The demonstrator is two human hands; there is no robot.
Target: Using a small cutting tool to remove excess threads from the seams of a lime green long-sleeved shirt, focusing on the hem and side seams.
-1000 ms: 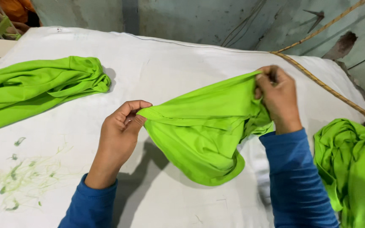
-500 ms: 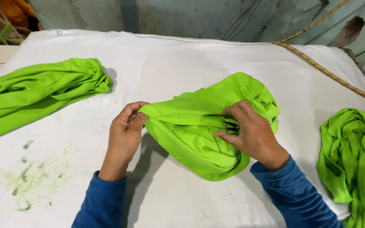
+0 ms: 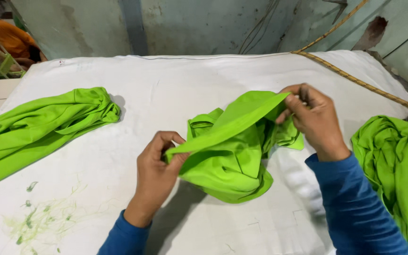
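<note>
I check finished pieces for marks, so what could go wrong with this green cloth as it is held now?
The green cloth hangs from a pinch at each end, left hand and right hand; a loose grip could let it drop in a heap. Green thread scraps lie on the white table cover near the left arm and might cling to the cloth if it sweeps there.

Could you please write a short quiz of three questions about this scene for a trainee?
1. True or false: both hands grip the same green cloth piece.
2. Which hand is higher above the white table: A) left hand, B) right hand?
3. How many other green cloth heaps lie on the table?

Key: 1. True. 2. B. 3. Two: the left heap and the right heap.
</note>
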